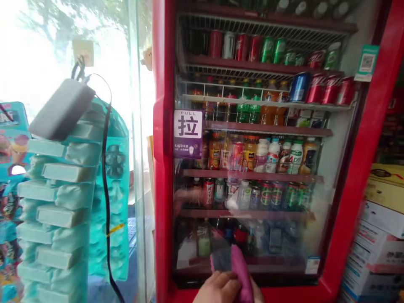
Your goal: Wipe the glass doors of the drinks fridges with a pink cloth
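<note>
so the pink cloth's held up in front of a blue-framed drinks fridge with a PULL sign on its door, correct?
Not quite: the head view shows the fridge frame is red, not blue. The pink cloth in front and the PULL sign are right.

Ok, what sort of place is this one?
Probably a small shop: a glass-fronted fridge stocked with cans and bottles, a QR sticker on it, and boxes stacked alongside.

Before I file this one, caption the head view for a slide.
Left hand and right hand hold a pink cloth before a red-framed drinks fridge.
</note>
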Available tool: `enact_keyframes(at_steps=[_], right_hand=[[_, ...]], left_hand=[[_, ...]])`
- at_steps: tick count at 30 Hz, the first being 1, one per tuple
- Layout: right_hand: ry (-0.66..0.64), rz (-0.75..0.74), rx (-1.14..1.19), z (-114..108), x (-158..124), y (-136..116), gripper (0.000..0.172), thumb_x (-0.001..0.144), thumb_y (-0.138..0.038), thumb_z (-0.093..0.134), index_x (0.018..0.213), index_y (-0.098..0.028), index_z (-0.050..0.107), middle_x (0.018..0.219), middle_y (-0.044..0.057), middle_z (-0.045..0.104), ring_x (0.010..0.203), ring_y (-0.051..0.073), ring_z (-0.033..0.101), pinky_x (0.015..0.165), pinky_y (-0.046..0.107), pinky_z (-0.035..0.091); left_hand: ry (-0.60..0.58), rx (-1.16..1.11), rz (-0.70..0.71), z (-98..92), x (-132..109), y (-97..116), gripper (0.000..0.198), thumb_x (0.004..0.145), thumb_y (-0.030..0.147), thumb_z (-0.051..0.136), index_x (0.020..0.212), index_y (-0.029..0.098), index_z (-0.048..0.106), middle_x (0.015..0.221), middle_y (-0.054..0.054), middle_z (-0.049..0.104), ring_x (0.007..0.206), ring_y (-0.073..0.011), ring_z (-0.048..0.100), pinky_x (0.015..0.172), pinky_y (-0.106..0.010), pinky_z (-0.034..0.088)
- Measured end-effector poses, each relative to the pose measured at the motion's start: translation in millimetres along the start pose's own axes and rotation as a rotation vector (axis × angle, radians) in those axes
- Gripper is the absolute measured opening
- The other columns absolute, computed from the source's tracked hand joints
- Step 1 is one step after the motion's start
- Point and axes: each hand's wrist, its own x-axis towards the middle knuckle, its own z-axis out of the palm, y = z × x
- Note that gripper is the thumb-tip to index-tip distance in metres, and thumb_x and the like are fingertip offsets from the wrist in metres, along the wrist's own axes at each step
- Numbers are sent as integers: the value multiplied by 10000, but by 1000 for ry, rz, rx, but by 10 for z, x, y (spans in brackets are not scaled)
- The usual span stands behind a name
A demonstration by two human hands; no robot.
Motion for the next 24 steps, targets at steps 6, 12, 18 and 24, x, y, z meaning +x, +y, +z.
enact_keyframes(at_steps=[6,12,18,24], right_hand=[[-67,-538,-573,1320,389,-1011,404,927,-657,586,1023,-329,803,919,68,812,956,339,778,853,562,660],[41,-1427,-704,3365,730,-1350,486,1054,-545,482,1315,-228,742,1283,75,762,1233,274,695,1084,455,575],[-428,-1688,-1701,4325,1399,-585,570,1099,-261,380,1637,-144,529,1735,149,489,1682,277,311,1412,530,179],[-565,-1882,-2113,4420,1701,-325,669,1045,-237,547,1639,56,449,1776,292,349,1723,411,176,1419,641,67]], left_hand=[[193,-5,181,-1182,227,614,742,973,430,727,1672,368,482,1759,-129,454,1619,-359,467,1307,-533,450],[592,19,109,-2221,344,1001,628,991,375,713,1605,383,580,1746,-66,484,1617,-325,476,1323,-532,434],[745,-57,34,-2753,532,970,598,959,433,739,1534,287,665,1663,-93,590,1585,-350,514,1343,-558,378],[713,71,3,-2874,412,839,609,995,483,688,1567,285,625,1697,-98,548,1593,-315,510,1337,-537,398]])
